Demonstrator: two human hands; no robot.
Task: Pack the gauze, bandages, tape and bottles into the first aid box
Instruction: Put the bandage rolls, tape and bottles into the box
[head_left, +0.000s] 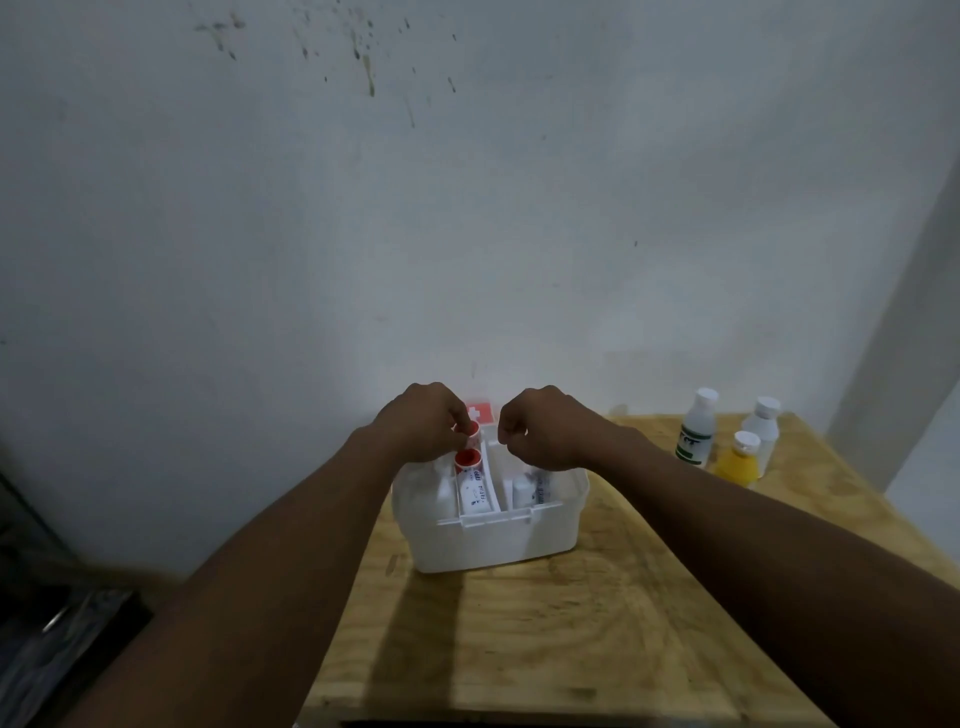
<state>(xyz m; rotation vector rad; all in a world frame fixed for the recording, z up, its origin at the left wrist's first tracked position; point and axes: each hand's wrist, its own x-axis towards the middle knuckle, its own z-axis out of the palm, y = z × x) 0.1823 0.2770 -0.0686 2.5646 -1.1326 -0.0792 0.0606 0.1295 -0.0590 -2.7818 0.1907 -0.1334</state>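
A white first aid box (493, 540) stands open on the wooden table (571, 623), its red-cross lid (480, 410) raised behind. Inside its tray lie white rolls, one with a red core (467, 459), and small white items on the right. My left hand (423, 423) pinches a red-cored tape roll (471, 430) over the tray's back left. My right hand (545, 428) hovers over the box's back right with its fingers curled; nothing shows in it. Three bottles stand at the table's back right: a green-labelled white one (696, 428), a plain white one (762, 431) and a yellow one (737, 460).
A pale wall rises right behind the table. The table's left edge drops to a dark floor with dark clutter (47, 623) at lower left. Bare wood lies in front of the box.
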